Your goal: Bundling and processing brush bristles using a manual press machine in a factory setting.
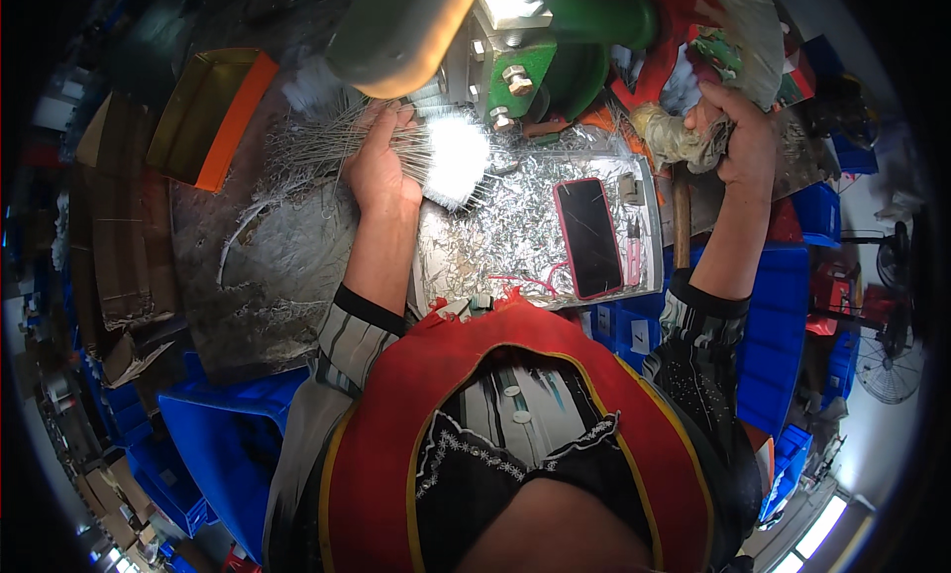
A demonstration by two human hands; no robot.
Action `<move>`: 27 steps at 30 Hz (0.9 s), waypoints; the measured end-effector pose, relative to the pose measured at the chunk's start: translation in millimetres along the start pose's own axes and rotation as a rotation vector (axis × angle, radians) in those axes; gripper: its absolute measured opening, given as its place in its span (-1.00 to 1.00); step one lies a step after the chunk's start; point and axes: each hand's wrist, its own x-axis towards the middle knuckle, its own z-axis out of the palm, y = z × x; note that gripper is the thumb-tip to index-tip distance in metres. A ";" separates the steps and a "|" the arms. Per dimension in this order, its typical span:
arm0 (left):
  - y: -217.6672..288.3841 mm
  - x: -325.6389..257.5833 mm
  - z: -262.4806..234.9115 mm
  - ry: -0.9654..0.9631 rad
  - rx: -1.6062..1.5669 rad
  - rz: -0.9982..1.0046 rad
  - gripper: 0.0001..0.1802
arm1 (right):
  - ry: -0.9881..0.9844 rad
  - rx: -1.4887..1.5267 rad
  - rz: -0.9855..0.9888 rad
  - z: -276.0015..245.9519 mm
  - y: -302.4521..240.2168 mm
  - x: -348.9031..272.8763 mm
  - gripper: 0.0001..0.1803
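Observation:
My left hand (384, 172) is closed around a bundle of thin metal wires (315, 142). The wires fan out to both sides of my fist, and their right ends glare white under the light. Just above stands a green machine (535, 73) with large bolts. At the right, my right hand (745, 142) has its fingers curled round a pale cloth-wrapped part (682, 140) beside the machine; what lies under the wrapping is hidden. Below the machine, a shallow tray (426, 276) is strewn with shiny wire scraps. A phone (586, 238) in a pinkish-red case lies on its right side.
A rounded lamp (401, 33) hangs over my left hand. An open orange box (223, 127) and a cardboard box (124, 216) stand at the left. A wooden handle (682, 226) is right of the tray. Blue bins (773, 325) flank me on both sides.

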 end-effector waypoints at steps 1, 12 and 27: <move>0.0 0.0 0.6 0.000 -0.006 -0.007 -0.71 | 0.000 0.002 0.002 0.6 0.2 -0.2 -0.78; 10.3 -8.0 -15.2 -0.123 0.183 -0.032 -0.70 | 0.199 0.203 -0.331 20.6 66.7 -8.5 -0.86; 16.4 -5.7 -35.5 -0.139 0.138 -0.211 -0.86 | 0.187 0.019 -0.082 20.1 17.8 -9.5 -0.74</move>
